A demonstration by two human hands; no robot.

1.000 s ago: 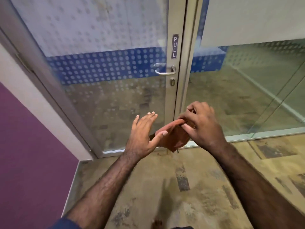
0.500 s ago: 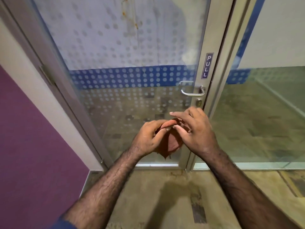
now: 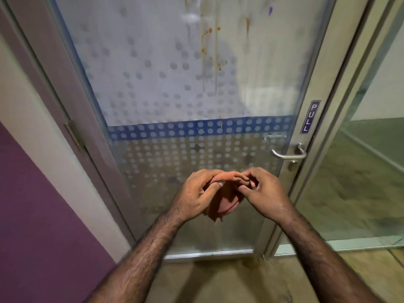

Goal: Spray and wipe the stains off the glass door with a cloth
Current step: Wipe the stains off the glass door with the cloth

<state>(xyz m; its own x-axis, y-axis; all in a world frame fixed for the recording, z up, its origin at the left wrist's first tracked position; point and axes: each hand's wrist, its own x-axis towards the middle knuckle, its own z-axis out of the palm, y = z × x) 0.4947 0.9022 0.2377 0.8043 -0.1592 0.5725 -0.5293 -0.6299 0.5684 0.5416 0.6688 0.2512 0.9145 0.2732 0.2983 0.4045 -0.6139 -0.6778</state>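
The tall frosted glass door with a dotted pattern and a blue band (image 3: 166, 88) fills most of the view and stands directly in front of the person, with its grey metal frame (image 3: 314, 88) on the right side and a purple and white wall (image 3: 32, 193) on the left. On the upper part of the glass, a little to the right of the middle, there are thin orange-brown stains that run down in vertical streaks (image 3: 215, 47), and their long axis goes from top to bottom. These stains lie well above the hands and slightly to the right of the point between them, so I judge that the coming move must go upward and forward, and that the right hand is a little nearer to them than the left. Lower on the frame there are a small blue sign with the word PULL (image 3: 310, 117) and a silver lever handle (image 3: 288, 153). Both hands are in front of the lower glass, apart from it as far as I can tell. The left hand (image 3: 196, 193) grasps a small crumpled reddish-orange cloth (image 3: 223, 204) from the left side, and the right hand (image 3: 262, 191) pinches its upper edge with the fingertips, so the cloth hangs between them. No spray bottle is visible, so the spraying step cannot be judged.
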